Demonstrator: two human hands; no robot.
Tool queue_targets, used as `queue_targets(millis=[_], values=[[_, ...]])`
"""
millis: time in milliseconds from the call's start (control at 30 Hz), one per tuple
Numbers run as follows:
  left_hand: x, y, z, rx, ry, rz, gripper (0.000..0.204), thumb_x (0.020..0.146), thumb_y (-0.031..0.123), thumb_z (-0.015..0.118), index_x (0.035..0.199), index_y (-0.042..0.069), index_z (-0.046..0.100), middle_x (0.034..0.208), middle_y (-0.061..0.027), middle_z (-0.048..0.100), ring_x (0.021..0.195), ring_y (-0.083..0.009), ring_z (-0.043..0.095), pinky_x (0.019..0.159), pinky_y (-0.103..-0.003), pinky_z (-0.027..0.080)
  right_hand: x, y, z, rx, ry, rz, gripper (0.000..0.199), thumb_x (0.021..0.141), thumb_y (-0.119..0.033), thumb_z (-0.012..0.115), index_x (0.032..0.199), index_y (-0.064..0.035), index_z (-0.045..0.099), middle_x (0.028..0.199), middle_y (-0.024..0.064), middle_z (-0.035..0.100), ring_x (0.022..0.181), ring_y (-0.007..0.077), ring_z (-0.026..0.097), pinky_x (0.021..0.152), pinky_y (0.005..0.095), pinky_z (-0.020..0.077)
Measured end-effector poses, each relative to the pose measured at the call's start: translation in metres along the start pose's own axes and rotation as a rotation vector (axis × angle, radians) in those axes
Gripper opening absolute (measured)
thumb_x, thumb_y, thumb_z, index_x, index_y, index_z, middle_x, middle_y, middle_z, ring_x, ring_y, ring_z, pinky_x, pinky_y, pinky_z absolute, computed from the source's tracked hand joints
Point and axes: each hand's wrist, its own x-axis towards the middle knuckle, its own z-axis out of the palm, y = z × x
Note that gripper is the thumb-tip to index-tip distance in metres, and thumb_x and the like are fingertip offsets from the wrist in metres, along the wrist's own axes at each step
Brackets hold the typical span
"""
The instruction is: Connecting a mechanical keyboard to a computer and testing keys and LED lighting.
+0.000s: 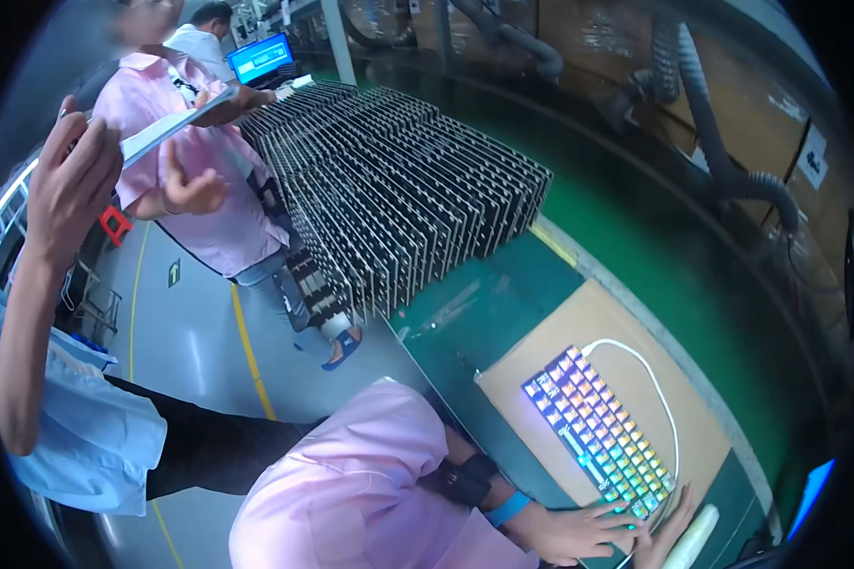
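Observation:
A compact keyboard with rainbow-lit keys lies tilted on a flat brown cardboard sheet. My left hand, with a blue band at its wrist, reaches to the keyboard's near end. Its fingers are spread, the tips at the lowest keys, and it grips nothing. Beside the near right corner is my right hand, partly cut off by the lower edge, with its fingers stretched out. A white cable loops from the keyboard's far end down its right side towards my right hand. Next to that hand lies a pale elongated thing I cannot identify.
Long rows of upright dark boards fill the green-topped bench beyond the cardboard. At left, a person in pink holds a white sheet or tablet; closer, another person in light blue raises a hand. Cartons and grey hoses stand at right.

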Motion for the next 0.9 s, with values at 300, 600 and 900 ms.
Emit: queue_targets(millis=[300,600,900], values=[[0.010,-0.009,-0.014,0.293,0.101,0.263,0.041,0.078,0.032,0.052,0.106,0.002,0.053,0.131,-0.0296,0.038,0.125,-0.0446,0.034,0.104,-0.058,0.022,-0.004,0.007,0.003,0.038,0.058,-0.032,0.079,0.082,-0.046,0.060,0.138,0.0000,0.029,0.134,0.0269,0.034,0.123,0.0425,0.033,0.102,0.0491,0.0262],[0.020,-0.005,-0.010,0.269,0.127,0.334,0.042,0.080,0.034,0.049,0.104,-0.001,0.052,0.128,-0.0310,0.041,0.122,-0.0469,0.037,0.104,-0.055,0.024,-0.005,-0.005,0.000,0.056,0.106,-0.049,0.059,0.087,-0.026,0.057,0.134,0.0012,0.035,0.132,0.0242,0.038,0.118,0.0407,0.038,0.100,0.0460,0.0295],[0.024,-0.008,0.004,0.263,0.145,0.342,0.038,0.079,0.031,0.049,0.099,-0.001,0.055,0.121,-0.0265,0.046,0.119,-0.0437,0.039,0.106,-0.055,0.020,-0.007,0.001,-0.005,-0.271,0.097,-0.236,0.040,0.089,-0.018,0.054,0.124,0.0018,0.048,0.123,0.0228,0.048,0.106,0.0376,0.049,0.093,0.0491,0.0363]])
